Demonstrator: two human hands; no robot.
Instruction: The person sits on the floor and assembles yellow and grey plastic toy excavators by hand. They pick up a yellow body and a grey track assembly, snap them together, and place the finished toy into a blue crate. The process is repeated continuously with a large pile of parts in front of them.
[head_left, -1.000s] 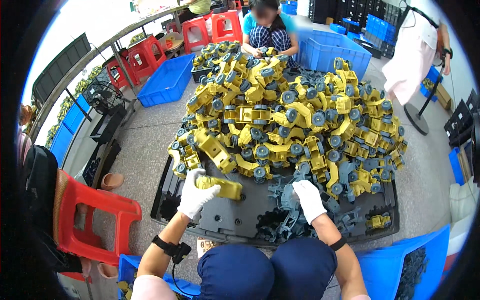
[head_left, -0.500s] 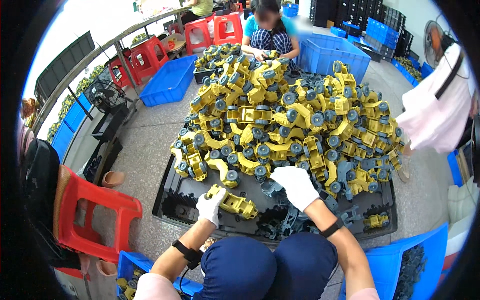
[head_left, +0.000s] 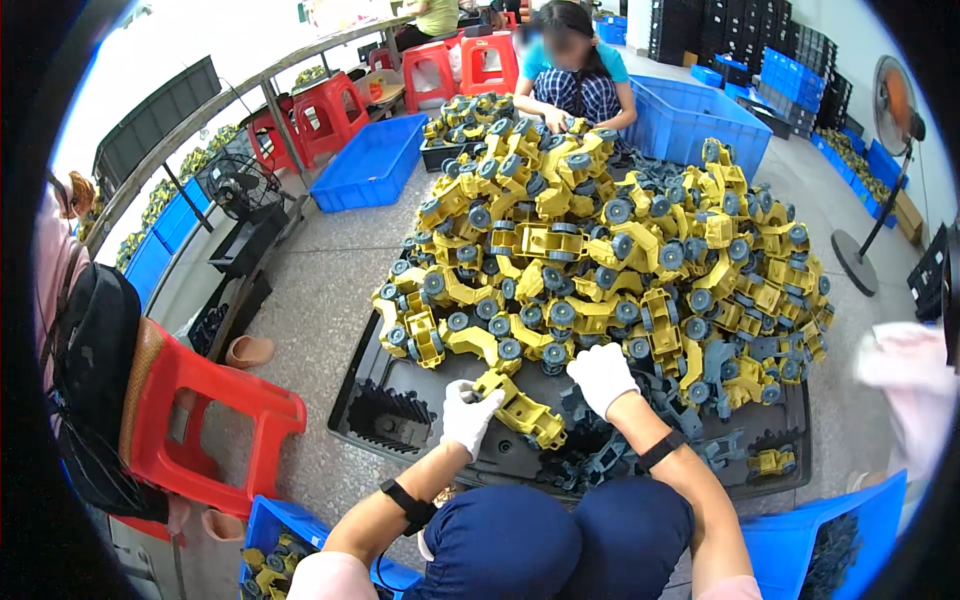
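In the head view, your left hand (head_left: 470,418), in a white glove, had its grip clenched on one end of a yellow toy body (head_left: 528,414). That body hung slantwise over the near side of a black tray (head_left: 505,464), its free end toward the right. Your right hand (head_left: 603,380), also gloved, was at the near edge of the pile (head_left: 540,240), above the grey parts (head_left: 590,465). Its fingers were curled; the fingertips were hidden, so I could not tell whether that grip was grasping anything.

The pile of yellow bodies with grey wheels covered the far part of the tray. A small yellow toy (head_left: 772,461) lay in the tray's near right corner. To your near right stood a blue bin (head_left: 770,550) holding dark parts; to your near left, a blue crate (head_left: 262,515) held more yellow pieces. A red stool (head_left: 270,440) stood on the left. Beyond the pile, a co-worker (head_left: 570,60) sat bent forward beside a large blue tub (head_left: 700,125).
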